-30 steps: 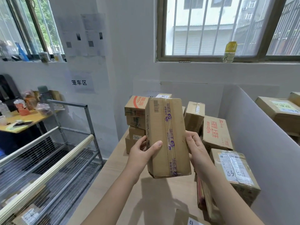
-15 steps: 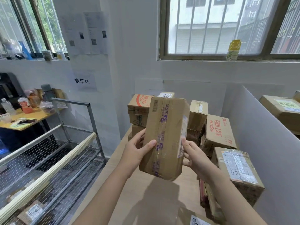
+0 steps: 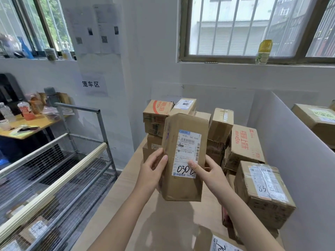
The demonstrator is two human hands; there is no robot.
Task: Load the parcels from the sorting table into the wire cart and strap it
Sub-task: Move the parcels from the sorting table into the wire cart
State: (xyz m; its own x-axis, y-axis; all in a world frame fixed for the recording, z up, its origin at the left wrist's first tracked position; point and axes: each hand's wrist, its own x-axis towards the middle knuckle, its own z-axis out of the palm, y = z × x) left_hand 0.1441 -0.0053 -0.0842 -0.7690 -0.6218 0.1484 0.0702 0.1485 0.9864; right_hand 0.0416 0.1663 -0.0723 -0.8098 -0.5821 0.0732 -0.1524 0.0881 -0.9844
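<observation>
I hold a tall brown cardboard parcel (image 3: 184, 156) upright above the wooden sorting table (image 3: 126, 200). Its white shipping label with handwritten "030" faces me. My left hand (image 3: 154, 171) grips its left edge, thumb on the front. My right hand (image 3: 206, 171) grips the right edge, thumb pressed on the label. More parcels (image 3: 244, 144) are stacked on the table behind and to the right. The wire cart (image 3: 54, 178) stands at the left, with a few parcels (image 3: 36, 229) lying inside it.
A white partition (image 3: 299, 160) bounds the table on the right, with further boxes (image 3: 315, 118) beyond it. A yellow desk (image 3: 23, 131) with bottles and a phone sits at far left. A bottle (image 3: 263, 51) stands on the window sill.
I have turned the parcel around in my hands: the taped side faced me before, now the labelled side does. My right thumb has come onto the label.
</observation>
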